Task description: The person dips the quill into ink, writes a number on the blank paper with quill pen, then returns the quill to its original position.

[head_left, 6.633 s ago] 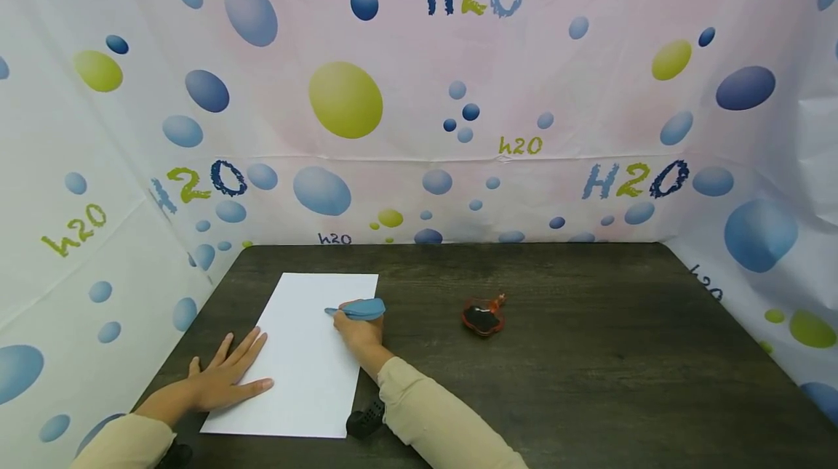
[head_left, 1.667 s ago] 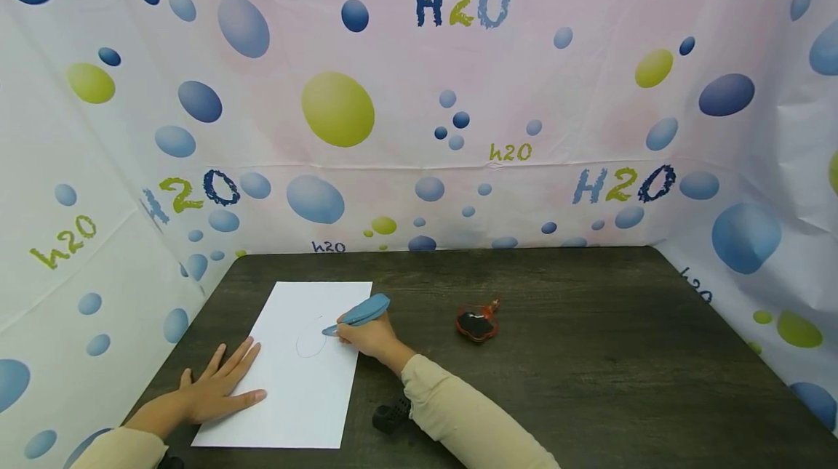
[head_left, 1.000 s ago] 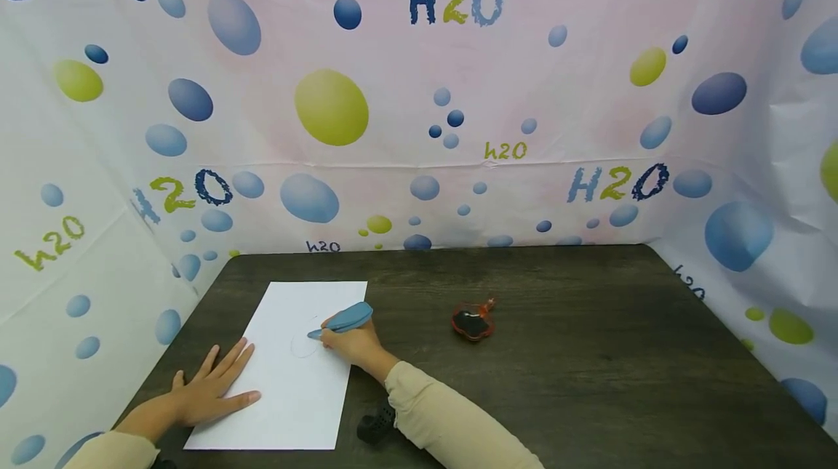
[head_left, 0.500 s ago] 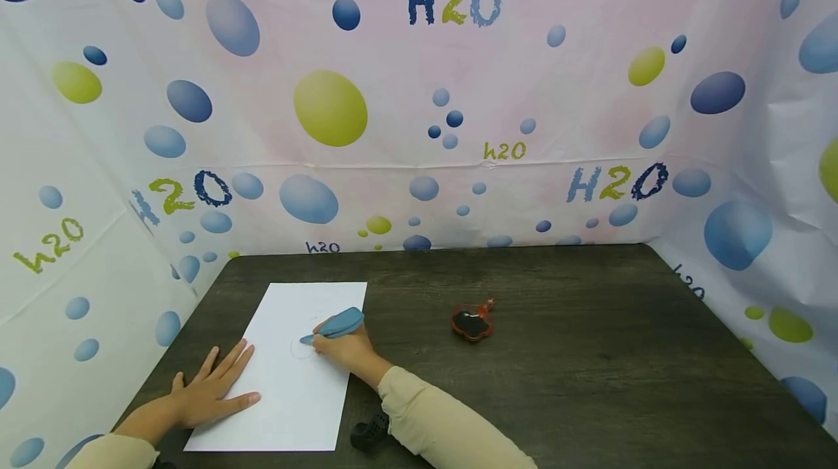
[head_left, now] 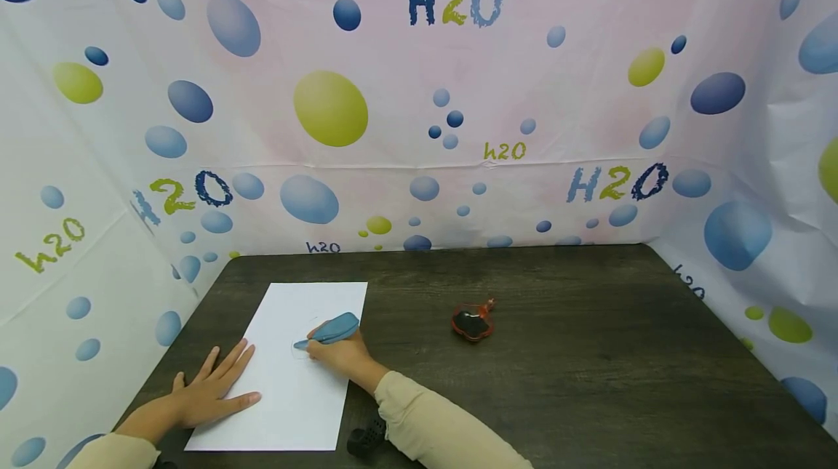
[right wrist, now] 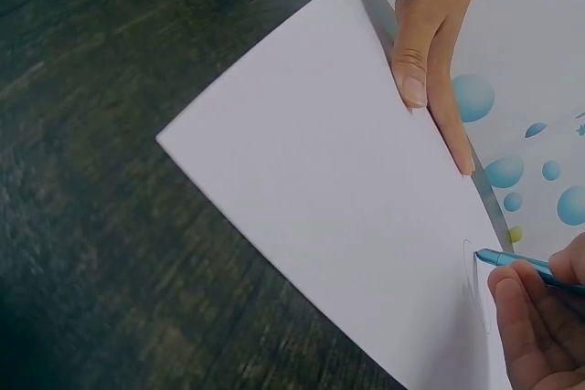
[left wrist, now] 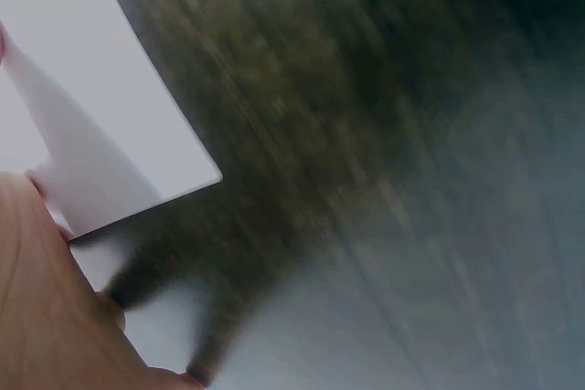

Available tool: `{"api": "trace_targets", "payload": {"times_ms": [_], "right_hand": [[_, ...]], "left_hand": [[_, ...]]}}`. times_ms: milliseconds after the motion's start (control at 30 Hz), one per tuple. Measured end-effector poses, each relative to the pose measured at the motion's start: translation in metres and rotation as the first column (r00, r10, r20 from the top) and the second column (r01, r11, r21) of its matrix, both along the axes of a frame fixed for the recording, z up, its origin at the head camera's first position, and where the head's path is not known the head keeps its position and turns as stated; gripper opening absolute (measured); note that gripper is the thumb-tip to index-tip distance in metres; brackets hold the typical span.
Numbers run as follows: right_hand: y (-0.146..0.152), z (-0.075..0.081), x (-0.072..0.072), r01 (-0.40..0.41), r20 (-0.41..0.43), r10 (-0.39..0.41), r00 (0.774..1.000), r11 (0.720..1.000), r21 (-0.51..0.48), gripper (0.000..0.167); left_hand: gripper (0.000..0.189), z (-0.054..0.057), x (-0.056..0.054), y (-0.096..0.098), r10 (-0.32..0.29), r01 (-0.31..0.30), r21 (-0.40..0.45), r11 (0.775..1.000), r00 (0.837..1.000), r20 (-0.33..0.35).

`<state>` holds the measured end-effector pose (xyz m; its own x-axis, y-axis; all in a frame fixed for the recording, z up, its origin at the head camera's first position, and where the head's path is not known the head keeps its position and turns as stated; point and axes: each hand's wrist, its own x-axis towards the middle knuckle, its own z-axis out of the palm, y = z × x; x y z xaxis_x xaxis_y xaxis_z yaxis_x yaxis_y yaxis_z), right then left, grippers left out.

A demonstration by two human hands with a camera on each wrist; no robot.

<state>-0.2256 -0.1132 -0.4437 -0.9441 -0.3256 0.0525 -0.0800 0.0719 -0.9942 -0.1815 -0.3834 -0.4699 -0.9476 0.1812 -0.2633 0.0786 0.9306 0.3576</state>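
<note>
A white sheet of paper (head_left: 281, 407) lies on the dark table, slightly askew. My left hand (head_left: 212, 390) rests on its left edge with the fingers spread; in the left wrist view part of that palm (left wrist: 46, 299) shows beside a paper corner. My right hand (head_left: 348, 355) pinches a blue pen (head_left: 339, 326) with a broad, flat upper end. The pen tip meets the sheet near a thin rounded outline (right wrist: 465, 271), partly hidden by the hand in the head view. From the right wrist, the slim pen shaft (right wrist: 512, 262) shows between thumb and fingers.
To the right of the sheet sits a small orange-red translucent object (head_left: 473, 322) with a dark centre and a narrow neck. The dark wooden table (head_left: 589, 353) extends far to the right. A bubble-patterned backdrop (head_left: 419, 76) encloses the back and sides.
The sheet was blank at first; a thin rounded line now marks it. Over the last second the pen and right hand moved left and slightly towards me. The left hand stayed on the paper.
</note>
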Motion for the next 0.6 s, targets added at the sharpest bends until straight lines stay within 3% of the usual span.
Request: {"api": "trace_targets", "payload": {"times_ms": [267,600], "right_hand": [[0.001,0.001,0.000,-0.012,0.012,0.012,1.000,1.000,-0.003,0.010],[0.000,0.001,0.002,-0.028,0.008,0.028,1.000,1.000,-0.005,0.010]], "left_hand": [[0.090,0.007,0.002,0.004,-0.007,0.007,0.017,1.000,1.000,0.019],[0.094,-0.005,-0.001,-0.003,0.007,-0.007,-0.002,1.000,1.000,-0.008]]}}
